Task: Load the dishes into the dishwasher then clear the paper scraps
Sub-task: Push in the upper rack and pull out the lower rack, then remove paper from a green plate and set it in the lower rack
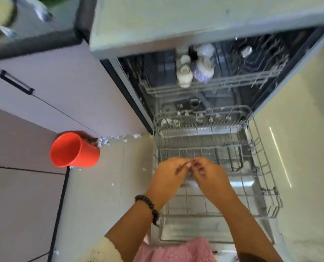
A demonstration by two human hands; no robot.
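Note:
The dishwasher stands open with its grey lower rack (261,167) pulled out over the door. White paper scraps (171,121) cling to the rack's back rim. My left hand (168,176) and my right hand (208,174) meet above the rack's left part, fingertips together, pinching a small white paper scrap (189,165) between them. In the upper rack (233,86) sit white cups (184,76) and a blue-and-white bowl (202,69). More paper scraps (103,141) lie on the floor along the cabinet base.
An orange-red bucket (74,150) lies tilted on the floor left of the dishwasher, mouth towards me. Pale cabinet drawers with a black handle (16,82) stand at the left. A cream cabinet side (299,148) borders the dishwasher on the right. Tiny scraps (112,184) dot the tiles.

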